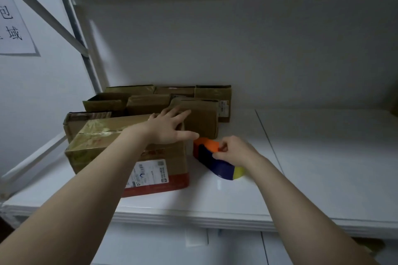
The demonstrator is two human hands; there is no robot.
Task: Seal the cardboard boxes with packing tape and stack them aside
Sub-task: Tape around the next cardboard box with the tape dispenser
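Head view: two bare hands are seen over a white table (301,168), and at least eight brown cardboard boxes are counted at its left end. One tape dispenser (217,162) is set just right of the front box (103,153), in three coloured parts: orange, dark blue and yellow, smooth and rounded.

The left hand (167,128) is laid flat on the front box's top, near its far right corner, with fingers straight and spread. The orange part of the dispenser is pinched by the curled fingers of the right hand (235,153).

On the front box, glossy clear tape (97,133) is stretched over the top, wrinkled and shiny. A white shipping label (148,172) with a barcode is stuck to the near side above a red band; its print is too small to be read. A second small label (224,109) is seen on the rear right box (213,93), also unreadable.

One paper sign (13,26) is fixed to the left wall; the characters 包 and 域 can be made out, the others being cut off.
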